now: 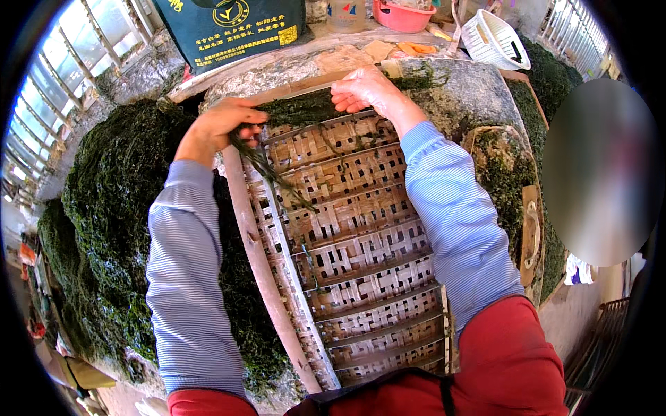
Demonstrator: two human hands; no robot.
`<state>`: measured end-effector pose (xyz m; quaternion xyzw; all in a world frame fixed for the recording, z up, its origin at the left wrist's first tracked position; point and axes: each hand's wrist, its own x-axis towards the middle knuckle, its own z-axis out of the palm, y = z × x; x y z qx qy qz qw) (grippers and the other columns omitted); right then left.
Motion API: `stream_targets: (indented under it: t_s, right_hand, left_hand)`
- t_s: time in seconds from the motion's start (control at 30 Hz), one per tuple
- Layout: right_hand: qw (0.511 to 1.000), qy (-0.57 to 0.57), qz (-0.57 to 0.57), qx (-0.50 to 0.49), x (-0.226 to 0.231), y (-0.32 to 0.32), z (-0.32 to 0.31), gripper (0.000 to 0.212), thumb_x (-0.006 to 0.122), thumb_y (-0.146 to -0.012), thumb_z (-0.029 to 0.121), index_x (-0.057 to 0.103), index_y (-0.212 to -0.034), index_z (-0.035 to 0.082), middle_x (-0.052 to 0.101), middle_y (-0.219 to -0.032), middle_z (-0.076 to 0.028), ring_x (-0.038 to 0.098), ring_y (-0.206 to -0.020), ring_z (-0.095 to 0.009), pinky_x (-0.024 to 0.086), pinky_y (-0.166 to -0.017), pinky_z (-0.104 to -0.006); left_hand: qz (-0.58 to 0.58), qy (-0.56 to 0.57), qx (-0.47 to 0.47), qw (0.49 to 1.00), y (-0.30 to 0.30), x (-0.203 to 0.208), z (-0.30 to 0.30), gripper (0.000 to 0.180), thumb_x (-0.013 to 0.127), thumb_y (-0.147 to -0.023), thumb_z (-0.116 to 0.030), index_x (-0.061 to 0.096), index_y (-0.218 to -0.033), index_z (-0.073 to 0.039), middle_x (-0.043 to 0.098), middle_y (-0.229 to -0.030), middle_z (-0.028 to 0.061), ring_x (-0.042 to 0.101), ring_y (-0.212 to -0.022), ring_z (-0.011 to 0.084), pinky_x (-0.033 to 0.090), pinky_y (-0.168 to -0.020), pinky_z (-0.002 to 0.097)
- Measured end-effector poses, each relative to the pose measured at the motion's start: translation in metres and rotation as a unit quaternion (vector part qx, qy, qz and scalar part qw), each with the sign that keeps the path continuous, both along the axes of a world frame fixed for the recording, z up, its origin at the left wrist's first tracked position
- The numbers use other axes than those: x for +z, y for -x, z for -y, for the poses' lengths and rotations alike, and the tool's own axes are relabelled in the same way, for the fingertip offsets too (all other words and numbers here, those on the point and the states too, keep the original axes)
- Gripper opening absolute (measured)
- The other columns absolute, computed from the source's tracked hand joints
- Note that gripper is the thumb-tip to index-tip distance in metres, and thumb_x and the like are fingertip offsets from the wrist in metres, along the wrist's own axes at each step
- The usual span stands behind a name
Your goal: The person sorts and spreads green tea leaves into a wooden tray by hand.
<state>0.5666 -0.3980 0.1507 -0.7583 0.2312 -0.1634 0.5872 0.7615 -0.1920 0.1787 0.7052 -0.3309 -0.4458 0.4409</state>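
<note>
At the far end of a woven bamboo rack, a dark green bundle of seaweed stretches between my two hands. My left hand is closed on the bundle's left end, and loose strands droop from it over the slats. The right hand has its fingers curled around the other end; more strands trail off to its right. Several slim bamboo crosspieces run across the rack, with a few green shreds stuck to the weave. A pale wooden pole lies along its left side.
A large seaweed heap rises on the left. Behind the rack stand a dark green bag, a pink basin and a white plastic basket. A wooden piece with a handle sits right. A blurred figure is farther right.
</note>
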Motion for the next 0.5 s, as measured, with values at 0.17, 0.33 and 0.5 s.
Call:
stream_targets:
  t_s: [0.17,0.33,0.5]
  right_hand:
    - [0.998,0.053,0.002,-0.029,0.000,-0.005,-0.007,0.029,0.064,-0.083,0.022,0.063,-0.090,-0.006,0.067,-0.079,-0.013,0.066,-0.064,-0.016,0.052,-0.053,-0.0232]
    - [0.898,0.415,0.062,-0.130,-0.025,-0.003,-0.003,0.019,0.061,-0.072,0.020,0.066,-0.067,0.002,0.063,-0.066,-0.020,0.063,-0.058,-0.033,0.052,-0.056,-0.0395]
    - [0.859,0.488,-0.018,-0.152,-0.018,-0.015,-0.040,0.020,0.054,-0.071,0.018,0.067,-0.069,0.003,0.062,-0.067,-0.021,0.063,-0.065,-0.038,0.052,-0.060,-0.0454]
  left_hand:
    - [-0.036,0.021,0.228,0.973,-0.044,-0.012,-0.062,0.014,0.056,-0.084,-0.004,0.063,-0.096,-0.002,0.053,-0.063,0.0014,0.045,-0.051,0.0108,0.044,-0.050,0.0278]
    - [0.656,0.036,0.266,0.705,-0.005,-0.034,-0.041,0.034,0.057,-0.067,-0.001,0.068,-0.097,-0.011,0.055,-0.116,0.0068,0.045,-0.114,0.0289,0.042,-0.090,0.0387]
    - [0.742,0.096,0.045,0.662,0.083,-0.056,-0.009,0.036,0.055,-0.067,-0.003,0.064,-0.102,-0.007,0.057,-0.112,0.0049,0.044,-0.119,0.0240,0.019,-0.108,0.0469]
